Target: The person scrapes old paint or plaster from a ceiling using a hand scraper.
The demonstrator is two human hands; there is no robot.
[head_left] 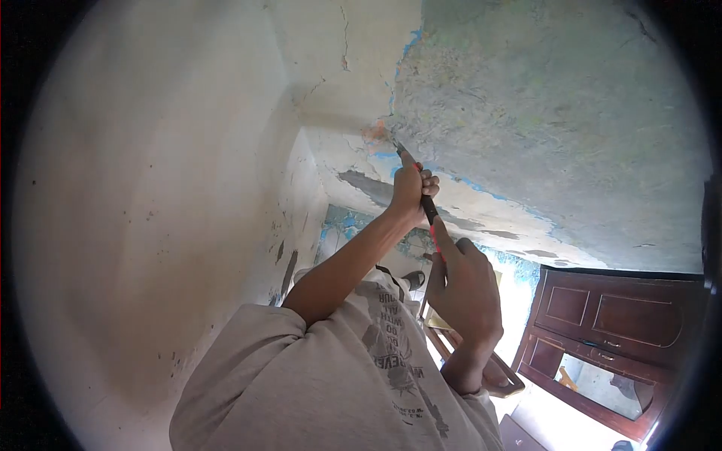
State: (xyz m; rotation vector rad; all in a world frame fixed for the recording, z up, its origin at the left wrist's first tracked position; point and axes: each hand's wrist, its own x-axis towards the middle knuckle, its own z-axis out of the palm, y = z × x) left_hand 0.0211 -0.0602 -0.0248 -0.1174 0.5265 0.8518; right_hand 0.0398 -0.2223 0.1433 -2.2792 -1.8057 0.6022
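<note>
My left hand (410, 186) is wrapped around the front part of a slim scraper (429, 209) with a black and red handle. Farther back along the same handle, my right hand (468, 289) grips it, with the index finger stretched along the handle. The narrow tip of the scraper meets the wall (489, 128) at the edge of the peeled paint, beside an orange-red patch (376, 134) and strips of blue paint (411, 41). The exact shape of the tip is too small to tell.
A cracked cream wall (135, 188) rises on the left. A dark wooden cabinet (602, 312) with a glass or mirror panel stands at lower right. Below my right arm is a wooden frame (505, 376), and a sandalled foot (413, 279) shows below.
</note>
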